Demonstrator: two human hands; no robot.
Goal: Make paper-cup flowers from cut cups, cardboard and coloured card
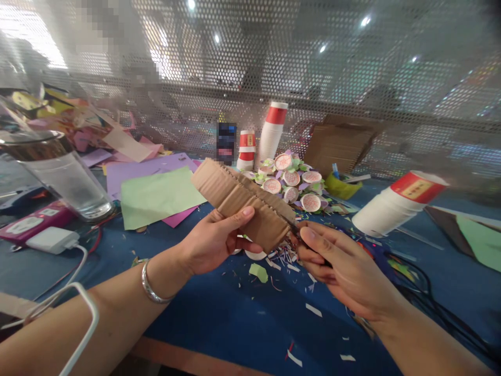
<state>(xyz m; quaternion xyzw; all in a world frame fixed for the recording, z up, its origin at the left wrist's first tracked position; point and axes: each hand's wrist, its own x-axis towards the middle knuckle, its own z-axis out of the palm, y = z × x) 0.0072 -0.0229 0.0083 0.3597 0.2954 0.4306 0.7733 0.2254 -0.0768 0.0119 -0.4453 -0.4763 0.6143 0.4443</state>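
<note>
My left hand (213, 240) grips a strip of brown corrugated cardboard (238, 201), thumb on top and fingers underneath, holding it above the blue table (235, 318). A silver bracelet circles that wrist. My right hand (338, 263) is closed around a dark tool, probably scissors (294, 228), whose tip meets the cardboard's right end. Most of the tool is hidden inside my fingers. Paper scraps lie on the table under both hands.
A glass jar (64, 175) and a white charger (50, 239) with cable stand at left near green paper (156, 196) and purple paper. Paper-cup stacks (272, 133), decorated cup discs (291, 180), a tipped cup stack (397, 203) and black cables (422, 284) sit behind and right. Perforated metal screen at the back.
</note>
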